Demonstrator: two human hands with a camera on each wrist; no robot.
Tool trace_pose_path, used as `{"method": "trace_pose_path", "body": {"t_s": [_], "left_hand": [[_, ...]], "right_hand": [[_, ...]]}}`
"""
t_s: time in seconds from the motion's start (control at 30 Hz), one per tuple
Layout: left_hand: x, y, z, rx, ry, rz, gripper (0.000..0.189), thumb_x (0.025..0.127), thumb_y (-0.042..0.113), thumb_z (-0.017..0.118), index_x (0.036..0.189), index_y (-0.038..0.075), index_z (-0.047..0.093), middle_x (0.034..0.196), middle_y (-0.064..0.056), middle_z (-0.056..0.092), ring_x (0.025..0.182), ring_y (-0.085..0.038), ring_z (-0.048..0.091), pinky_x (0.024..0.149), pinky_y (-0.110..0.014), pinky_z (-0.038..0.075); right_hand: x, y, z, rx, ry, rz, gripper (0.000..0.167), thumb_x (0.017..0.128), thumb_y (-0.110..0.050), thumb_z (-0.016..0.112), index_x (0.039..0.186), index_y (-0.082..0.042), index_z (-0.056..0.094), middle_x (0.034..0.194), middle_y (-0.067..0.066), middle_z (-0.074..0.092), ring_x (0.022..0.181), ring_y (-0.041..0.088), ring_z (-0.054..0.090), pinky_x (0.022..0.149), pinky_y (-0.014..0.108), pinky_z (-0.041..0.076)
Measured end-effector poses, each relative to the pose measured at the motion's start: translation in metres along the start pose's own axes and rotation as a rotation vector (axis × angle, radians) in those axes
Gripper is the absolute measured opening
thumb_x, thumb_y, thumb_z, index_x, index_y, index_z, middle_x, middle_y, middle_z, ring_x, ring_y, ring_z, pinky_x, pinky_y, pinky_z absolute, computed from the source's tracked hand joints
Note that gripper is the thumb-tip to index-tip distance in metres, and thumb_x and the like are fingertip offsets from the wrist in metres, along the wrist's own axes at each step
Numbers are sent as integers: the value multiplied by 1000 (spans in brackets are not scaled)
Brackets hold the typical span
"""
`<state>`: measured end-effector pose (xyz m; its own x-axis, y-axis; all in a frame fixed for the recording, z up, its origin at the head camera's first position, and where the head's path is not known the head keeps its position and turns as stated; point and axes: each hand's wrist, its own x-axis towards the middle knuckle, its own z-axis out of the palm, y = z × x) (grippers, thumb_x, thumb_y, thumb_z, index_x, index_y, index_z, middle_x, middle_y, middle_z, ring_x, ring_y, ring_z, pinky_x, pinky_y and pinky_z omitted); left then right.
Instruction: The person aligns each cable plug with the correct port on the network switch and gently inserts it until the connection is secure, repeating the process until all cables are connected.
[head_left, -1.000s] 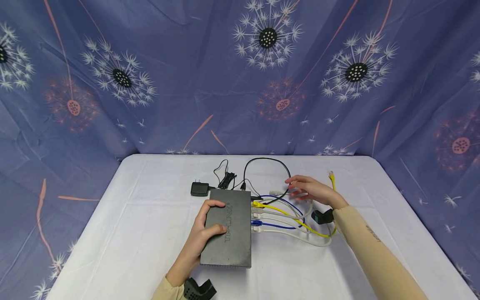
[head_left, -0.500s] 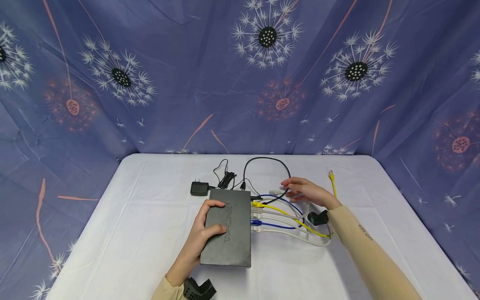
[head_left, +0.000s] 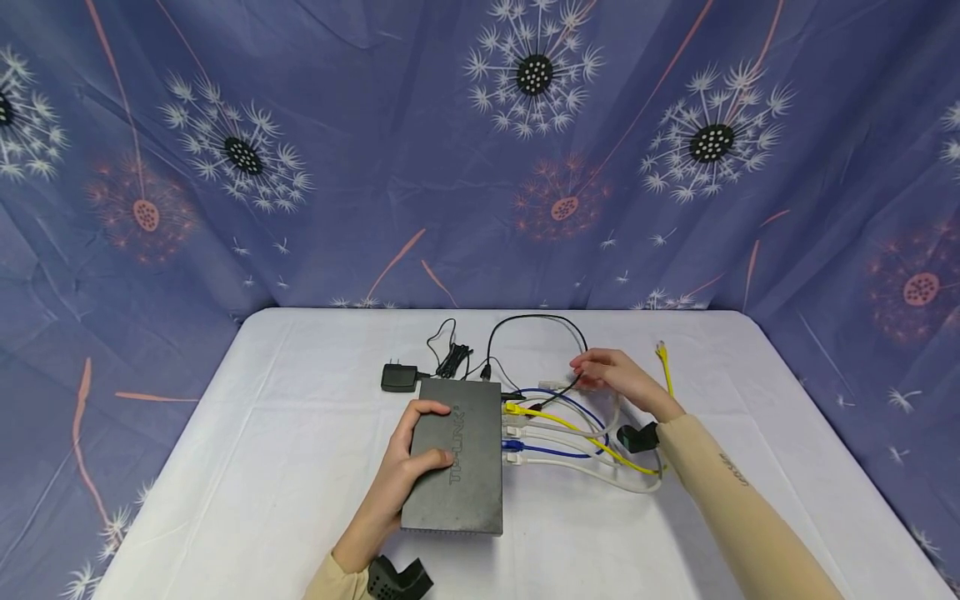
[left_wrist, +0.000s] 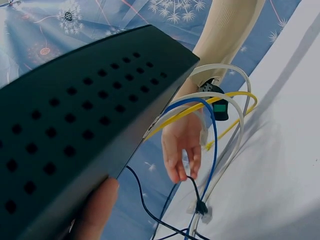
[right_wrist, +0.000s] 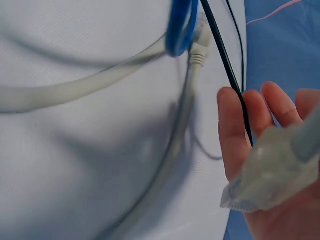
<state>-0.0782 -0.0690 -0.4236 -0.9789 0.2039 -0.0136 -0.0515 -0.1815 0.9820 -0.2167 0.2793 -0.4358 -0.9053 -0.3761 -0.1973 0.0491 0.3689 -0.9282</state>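
My left hand (head_left: 390,483) grips a dark TP-LINK network switch (head_left: 476,504) by its left side, thumb and a finger on its top. In the left wrist view the switch's perforated side (left_wrist: 100,95) fills much of the picture. Yellow (head_left: 555,417), blue (head_left: 555,452) and white network cables (head_left: 570,465) come out of its right side. Behind them my right hand (head_left: 626,379) pinches a thin black cable (head_left: 536,317) between thumb and fingers. One black plug (head_left: 535,409) of that cable hangs near the switch's ports. A loose clear plug (right_wrist: 270,175) looms before my right palm.
A black power adapter (head_left: 399,377) with a bundled cord (head_left: 453,361) lies behind the switch. The yellow cable's free plug (head_left: 662,350) points up right of my right hand. White cloth covers the table (head_left: 300,458); a patterned blue curtain (head_left: 405,150) hangs behind.
My right hand first drifts left, then back a little right, its fingers closing on the black cable. The cable's loop shifts right with it. My left hand and the switch stay put.
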Motion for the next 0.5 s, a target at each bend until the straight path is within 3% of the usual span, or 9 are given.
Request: {"method": "trace_pose_path", "body": {"t_s": [0.13, 0.5], "left_hand": [[0, 0, 0, 5, 5, 6, 53, 75, 1, 63, 124, 16, 51, 128, -13, 41, 107, -32, 41, 87, -42, 33], [1, 0, 1, 19, 16, -1, 53, 74, 1, 63, 124, 16, 51, 130, -12, 39, 109, -31, 39, 87, -42, 33]], "right_hand": [[-5, -7, -2, -71, 55, -26, 36, 99, -10, 45, 124, 15, 50, 124, 33, 50, 105, 27, 58, 91, 41, 46], [-17, -28, -13, -70, 187, -114, 30, 97, -10, 52, 119, 11, 57, 124, 30, 51, 99, 23, 63, 91, 42, 46]]}}
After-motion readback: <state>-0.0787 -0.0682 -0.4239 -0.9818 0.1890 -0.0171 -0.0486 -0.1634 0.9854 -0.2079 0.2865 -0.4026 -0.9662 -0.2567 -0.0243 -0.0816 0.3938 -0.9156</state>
